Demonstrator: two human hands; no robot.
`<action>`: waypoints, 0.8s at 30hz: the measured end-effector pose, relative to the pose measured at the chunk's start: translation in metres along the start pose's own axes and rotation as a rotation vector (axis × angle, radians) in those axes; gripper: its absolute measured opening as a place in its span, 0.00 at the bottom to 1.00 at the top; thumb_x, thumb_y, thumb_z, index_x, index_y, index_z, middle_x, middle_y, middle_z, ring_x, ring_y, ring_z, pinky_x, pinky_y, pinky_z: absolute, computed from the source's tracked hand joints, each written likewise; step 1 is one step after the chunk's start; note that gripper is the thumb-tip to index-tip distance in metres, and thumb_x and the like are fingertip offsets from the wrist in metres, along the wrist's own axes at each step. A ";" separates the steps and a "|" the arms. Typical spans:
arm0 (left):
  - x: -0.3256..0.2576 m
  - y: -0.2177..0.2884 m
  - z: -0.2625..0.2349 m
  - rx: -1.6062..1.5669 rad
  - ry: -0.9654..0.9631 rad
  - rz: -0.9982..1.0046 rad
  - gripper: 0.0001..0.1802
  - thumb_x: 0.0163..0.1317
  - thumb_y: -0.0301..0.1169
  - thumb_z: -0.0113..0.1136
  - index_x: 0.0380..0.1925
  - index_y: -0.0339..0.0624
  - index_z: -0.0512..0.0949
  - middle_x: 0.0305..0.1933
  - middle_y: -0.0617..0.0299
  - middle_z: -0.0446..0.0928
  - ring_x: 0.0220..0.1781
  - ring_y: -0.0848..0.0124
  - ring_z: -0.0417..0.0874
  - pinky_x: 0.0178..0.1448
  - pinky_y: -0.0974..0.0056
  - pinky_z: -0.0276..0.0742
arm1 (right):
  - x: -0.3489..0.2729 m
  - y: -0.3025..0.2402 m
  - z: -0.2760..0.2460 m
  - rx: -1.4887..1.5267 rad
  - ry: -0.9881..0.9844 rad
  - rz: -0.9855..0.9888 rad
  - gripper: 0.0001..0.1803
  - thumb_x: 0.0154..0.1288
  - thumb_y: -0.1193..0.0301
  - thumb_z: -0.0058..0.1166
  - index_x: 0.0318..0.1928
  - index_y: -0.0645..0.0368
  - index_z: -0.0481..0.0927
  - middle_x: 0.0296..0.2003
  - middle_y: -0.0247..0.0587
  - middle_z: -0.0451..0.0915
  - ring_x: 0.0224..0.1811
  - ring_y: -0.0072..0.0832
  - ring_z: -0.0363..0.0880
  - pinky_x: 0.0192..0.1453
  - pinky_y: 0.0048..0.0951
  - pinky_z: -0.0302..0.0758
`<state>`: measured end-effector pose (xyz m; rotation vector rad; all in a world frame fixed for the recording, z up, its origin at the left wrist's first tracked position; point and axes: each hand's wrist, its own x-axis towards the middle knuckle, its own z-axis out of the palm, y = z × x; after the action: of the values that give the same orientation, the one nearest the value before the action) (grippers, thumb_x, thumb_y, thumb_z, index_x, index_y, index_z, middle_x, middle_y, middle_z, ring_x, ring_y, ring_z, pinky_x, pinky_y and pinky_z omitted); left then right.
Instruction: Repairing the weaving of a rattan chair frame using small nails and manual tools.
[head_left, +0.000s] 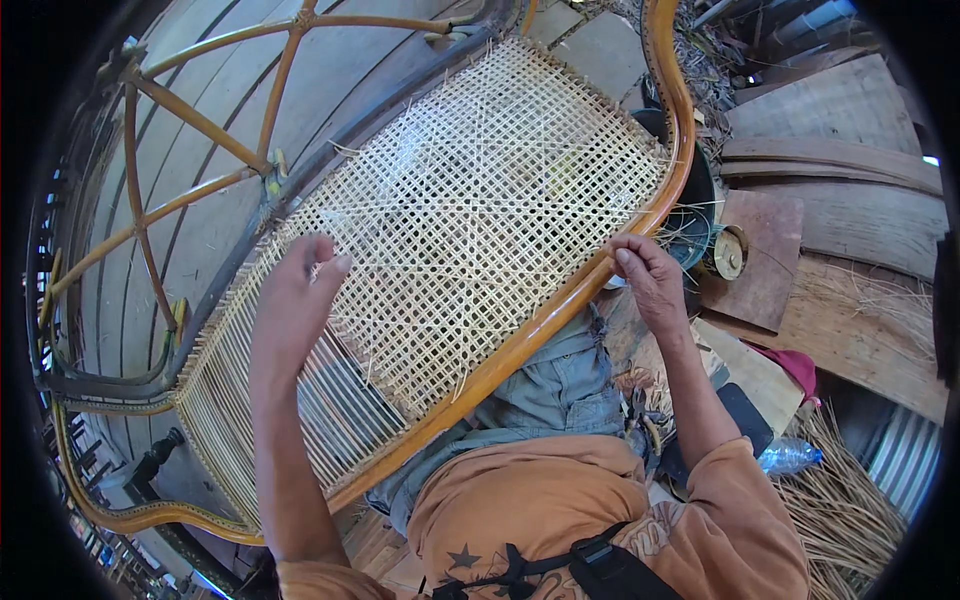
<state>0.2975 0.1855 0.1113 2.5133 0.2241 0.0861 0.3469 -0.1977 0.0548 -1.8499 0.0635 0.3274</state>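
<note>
A woven cane panel [500, 150] fills a curved, varnished wooden frame [530, 340] lying across my lap. At its lower left, one section has only parallel cane strands [235, 410] with open gaps. My left hand [300, 300] hovers over the left part of the weave, fingers curled and thumb close to them. My right hand [650, 285] is at the frame's right rail, thumb and fingers pinched together. Whatever thin thing either hand holds is too fine to make out. Loose strand ends stick out along the panel's edges.
A rattan pole frame [200, 125] stands at the upper left. On the right are wooden boards [830, 215], a dark green bucket [690, 235], a round tin [728, 252], a plastic bottle [790, 457] and a bundle of cane strips [840, 500].
</note>
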 end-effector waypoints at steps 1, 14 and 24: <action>-0.006 0.020 -0.017 -0.220 -0.128 -0.293 0.18 0.55 0.42 0.59 0.38 0.38 0.77 0.27 0.60 0.79 0.26 0.67 0.77 0.32 0.63 0.73 | -0.003 0.005 -0.003 0.053 0.039 -0.001 0.10 0.66 0.73 0.50 0.46 0.64 0.77 0.33 0.31 0.77 0.33 0.16 0.73 0.40 0.17 0.72; -0.153 0.085 0.085 -1.183 -0.580 -0.860 0.27 0.69 0.51 0.40 0.38 0.34 0.73 0.25 0.62 0.73 0.18 0.79 0.73 0.22 0.73 0.70 | -0.073 0.033 0.016 0.014 0.049 0.079 0.07 0.65 0.75 0.51 0.40 0.63 0.78 0.31 0.30 0.76 0.32 0.16 0.72 0.38 0.19 0.71; -0.156 0.097 0.102 -0.745 -0.842 -0.523 0.23 0.62 0.44 0.54 0.46 0.35 0.73 0.25 0.63 0.73 0.25 0.72 0.72 0.32 0.67 0.70 | -0.058 0.018 0.008 -0.482 -0.151 -0.304 0.15 0.60 0.75 0.52 0.49 0.56 0.75 0.34 0.44 0.77 0.38 0.40 0.77 0.40 0.33 0.74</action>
<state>0.1688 0.0214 0.0838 1.5134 0.3912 -0.9026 0.2855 -0.2022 0.0510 -2.2627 -0.4311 0.2835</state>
